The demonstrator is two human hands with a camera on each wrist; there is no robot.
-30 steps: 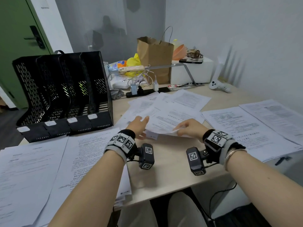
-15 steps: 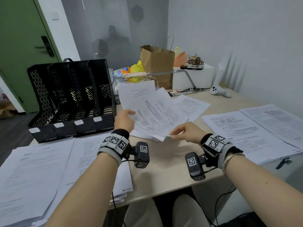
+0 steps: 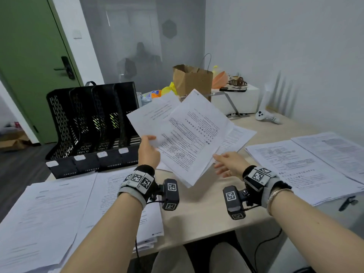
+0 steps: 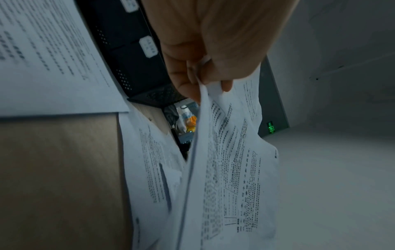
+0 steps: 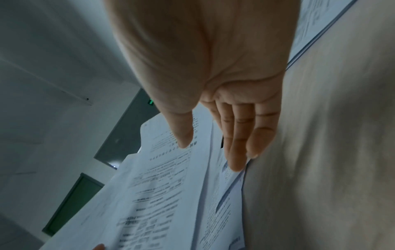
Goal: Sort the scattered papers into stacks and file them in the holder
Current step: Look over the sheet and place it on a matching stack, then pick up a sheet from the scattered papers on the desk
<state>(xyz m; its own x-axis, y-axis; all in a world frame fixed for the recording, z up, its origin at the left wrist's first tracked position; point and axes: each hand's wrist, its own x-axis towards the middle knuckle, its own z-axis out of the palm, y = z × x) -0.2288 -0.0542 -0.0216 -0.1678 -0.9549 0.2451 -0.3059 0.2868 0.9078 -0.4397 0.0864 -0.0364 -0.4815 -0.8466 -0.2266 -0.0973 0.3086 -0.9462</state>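
- While the left hand [image 3: 148, 152] pinches a fanned bundle of papers [image 3: 189, 134] by its near-left corner, the head view shows the sheets lifted clear of the desk [image 3: 199, 209], their long axis tilting up and away to the right.
- The right hand [image 3: 228, 164] sits just under the bundle's lower right edge, fingers straight and spread, holding nothing I can see; whether it actually touches the sheets is hard to call here.
- The black holder [image 3: 92, 125] stands to the left of the bundle, just beyond the left hand, slots opening upward. That makes the left hand the nearer one for filing, and the sheets would need squaring and turning upright first, I reckon.
- More sorted stacks [image 3: 45, 213] lie flat at near left, and others [image 3: 301, 166] at right.
- Over to the left wrist view: thumb and curled fingers [image 4: 186, 81] clamp the top corner of the papers [image 4: 233, 160], which hang down in a loose, uneven sheaf, with the holder [image 4: 132, 55] right behind the knuckles.
- Right wrist view: the hand [image 5: 213, 84] is flat, fingers [image 5: 239, 143] together and extended alongside the edge of the papers [image 5: 166, 186], thumb apart, gripping nothing.
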